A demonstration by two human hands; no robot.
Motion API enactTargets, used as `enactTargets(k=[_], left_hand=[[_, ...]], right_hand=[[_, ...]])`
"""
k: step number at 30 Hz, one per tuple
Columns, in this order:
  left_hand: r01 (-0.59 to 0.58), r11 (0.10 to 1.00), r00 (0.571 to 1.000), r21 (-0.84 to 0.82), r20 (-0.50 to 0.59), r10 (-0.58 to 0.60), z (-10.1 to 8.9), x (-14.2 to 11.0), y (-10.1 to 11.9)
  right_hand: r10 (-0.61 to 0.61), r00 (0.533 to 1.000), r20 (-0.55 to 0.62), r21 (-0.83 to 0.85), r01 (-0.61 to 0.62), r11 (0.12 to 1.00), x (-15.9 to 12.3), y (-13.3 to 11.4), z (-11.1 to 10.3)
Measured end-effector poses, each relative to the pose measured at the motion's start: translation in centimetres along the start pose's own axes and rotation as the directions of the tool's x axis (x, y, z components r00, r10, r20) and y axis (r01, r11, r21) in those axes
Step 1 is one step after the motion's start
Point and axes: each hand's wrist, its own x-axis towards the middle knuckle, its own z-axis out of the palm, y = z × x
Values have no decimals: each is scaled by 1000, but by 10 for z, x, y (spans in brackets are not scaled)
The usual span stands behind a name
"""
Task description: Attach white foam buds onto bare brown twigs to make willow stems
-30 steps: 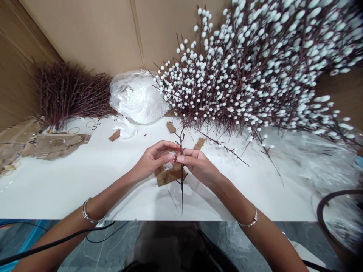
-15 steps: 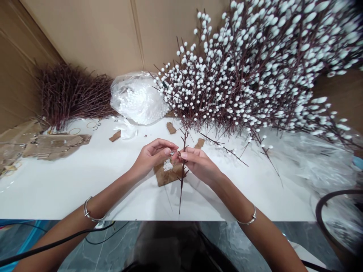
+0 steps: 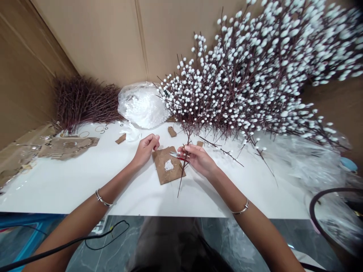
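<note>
Where bare twigs (image 3: 82,102) pile far left within reach: left hand (image 3: 146,148), grip loosely curled and holding nothing, just beside card (image 3: 168,165) bearing white beads (image 3: 169,165); right hand (image 3: 198,158) pinching twig (image 3: 183,166) upright over card; finished branches (image 3: 255,75) heaped right on worktop (image 3: 70,181).

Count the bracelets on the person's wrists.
2. One bracelet sits on the left wrist, low and left of centre; the other bracelet is on the right wrist, low and right of centre. None seems hidden.
</note>
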Motion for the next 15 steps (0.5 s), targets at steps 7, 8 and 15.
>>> enactTargets(k=[7, 8, 15], left_hand=[[1, 997, 1000, -75, 16, 0, -4, 6, -9], [4, 996, 1000, -94, 19, -2, -3, 7, -10], [42, 991, 999, -127, 18, -40, -7, 8, -11]], right_hand=[[-2, 1000, -30, 17, 3, 1000, 3, 0, -2], [-4, 999, -33, 16, 4, 1000, 3, 1, -2], [-15, 1000, -27, 29, 16, 999, 4, 3, -4]])
